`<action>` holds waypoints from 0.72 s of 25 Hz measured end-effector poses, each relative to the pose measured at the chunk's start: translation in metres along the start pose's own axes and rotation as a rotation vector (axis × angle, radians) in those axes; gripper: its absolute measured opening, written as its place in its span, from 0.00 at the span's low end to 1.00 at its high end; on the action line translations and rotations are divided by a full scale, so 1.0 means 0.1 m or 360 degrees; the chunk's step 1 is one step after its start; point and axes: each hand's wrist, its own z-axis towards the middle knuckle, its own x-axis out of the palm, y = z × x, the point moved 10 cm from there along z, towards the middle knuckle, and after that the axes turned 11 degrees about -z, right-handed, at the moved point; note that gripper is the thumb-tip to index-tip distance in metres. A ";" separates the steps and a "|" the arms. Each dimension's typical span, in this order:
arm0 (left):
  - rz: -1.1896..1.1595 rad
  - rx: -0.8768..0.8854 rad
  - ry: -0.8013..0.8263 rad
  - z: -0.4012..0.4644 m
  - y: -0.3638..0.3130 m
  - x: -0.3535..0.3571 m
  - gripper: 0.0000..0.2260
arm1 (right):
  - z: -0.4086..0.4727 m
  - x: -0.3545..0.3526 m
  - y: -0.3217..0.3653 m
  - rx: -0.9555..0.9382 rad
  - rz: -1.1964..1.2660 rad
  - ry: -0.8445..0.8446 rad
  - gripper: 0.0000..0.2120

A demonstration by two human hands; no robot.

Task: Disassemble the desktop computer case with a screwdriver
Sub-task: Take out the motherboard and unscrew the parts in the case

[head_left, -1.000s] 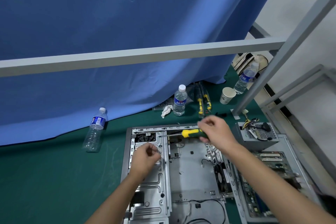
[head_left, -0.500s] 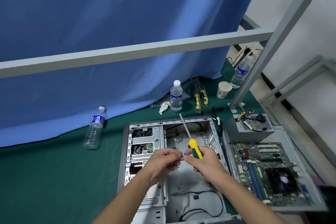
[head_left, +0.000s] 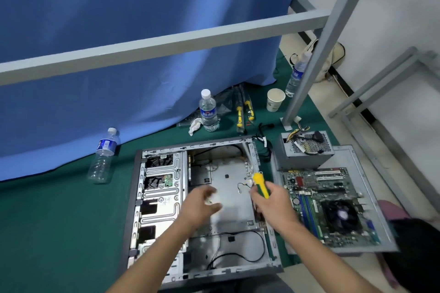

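The right hand (head_left: 273, 200) curls round the green-and-yellow handle of a screwdriver (head_left: 260, 184), whose shaft slants up and away over the right wall of the computer case (head_left: 166, 197); the shaft is blurred and its tip cannot be made out. The left hand (head_left: 202, 207) hovers over the bare metal floor of the case with its fingers loosely bent; motion blur hides whether it pinches something small, so I cannot tell. The case lies open on its side on the green table (head_left: 59, 221), with the drive cage at its left and a black cable looping along its near end. Just right of it, a motherboard (head_left: 328, 202) rests on a grey panel, and a power supply (head_left: 304, 150) sits beyond that. Farther back stand a water bottle (head_left: 209, 112), a paper cup (head_left: 275, 100) and two yellow-handled tools (head_left: 244, 112), before a blue curtain (head_left: 119, 19).
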 end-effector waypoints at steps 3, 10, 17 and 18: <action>0.1038 -0.0176 -0.0375 0.04 0.14 -0.40 0.43 | 0.13 -0.33 -0.59 0.0261 0.0115 -0.0159 0.09; 0.0984 -0.0589 -0.0111 0.11 0.61 -0.31 0.54 | 0.36 -0.14 -1.52 0.0546 -0.0193 -0.0107 0.07; 0.0932 -0.0596 -0.0039 0.13 0.67 -0.32 0.53 | 0.32 0.25 -1.89 0.0675 -0.0454 -0.0047 0.10; 0.0938 -0.0598 -0.0040 0.13 0.67 -0.31 0.53 | 0.29 0.29 -1.94 0.0694 -0.0473 -0.0049 0.08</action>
